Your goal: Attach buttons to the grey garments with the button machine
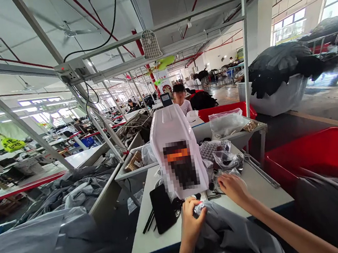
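My left hand (194, 218) is closed on the edge of a grey cloth piece (232, 226), pinching it between thumb and fingers. The cloth hangs over the table's near edge toward my body. A small red spot shows by the fingertips. My right hand (233, 187) is farther out, over small clear plastic bags (227, 159) on the white table (146, 239). Its fingers are curled together, and whatever lies between them is hidden. Just beyond both hands stands a white plastic machine housing (172, 126) with a blurred patch on its front.
A black flat panel (162, 208) and thin black rods lie left of the machine. A long metal tool (262, 170) rests at the table's right. A red bin (315, 148) stands to the right, grey cloth (72, 193) to the left. A person (183, 104) sits opposite.
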`<state>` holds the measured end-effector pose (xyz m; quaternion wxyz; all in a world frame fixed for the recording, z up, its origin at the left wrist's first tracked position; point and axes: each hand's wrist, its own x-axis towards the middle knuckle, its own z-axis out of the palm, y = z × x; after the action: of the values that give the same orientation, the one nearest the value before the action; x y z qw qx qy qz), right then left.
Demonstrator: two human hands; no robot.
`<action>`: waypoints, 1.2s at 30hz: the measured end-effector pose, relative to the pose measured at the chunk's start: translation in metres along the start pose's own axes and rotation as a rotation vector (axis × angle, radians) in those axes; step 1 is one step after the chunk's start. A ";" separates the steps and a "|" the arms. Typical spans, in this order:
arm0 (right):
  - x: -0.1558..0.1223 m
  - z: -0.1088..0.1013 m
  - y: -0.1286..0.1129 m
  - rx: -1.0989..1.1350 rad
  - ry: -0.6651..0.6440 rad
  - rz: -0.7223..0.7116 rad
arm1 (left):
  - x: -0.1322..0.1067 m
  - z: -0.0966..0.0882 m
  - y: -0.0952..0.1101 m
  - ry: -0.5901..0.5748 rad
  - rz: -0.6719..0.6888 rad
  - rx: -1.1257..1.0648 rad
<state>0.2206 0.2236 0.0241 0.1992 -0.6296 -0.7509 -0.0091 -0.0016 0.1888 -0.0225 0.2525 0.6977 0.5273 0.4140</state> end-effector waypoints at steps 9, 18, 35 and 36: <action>0.002 -0.003 0.005 0.043 -0.024 -0.011 | -0.002 0.000 0.003 0.003 -0.010 0.007; 0.003 -0.007 0.002 0.130 0.075 -0.063 | -0.002 -0.002 0.007 -0.019 -0.026 0.011; -0.082 0.022 -0.055 0.897 0.216 0.122 | -0.002 0.000 0.000 -0.034 -0.028 0.021; -0.087 0.025 -0.056 0.935 0.195 0.134 | -0.002 0.000 -0.001 -0.030 -0.026 0.018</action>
<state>0.1719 0.1364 -0.0125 0.5305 -0.5157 -0.6102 0.2832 -0.0022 0.1874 -0.0238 0.2591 0.6992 0.5363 0.3955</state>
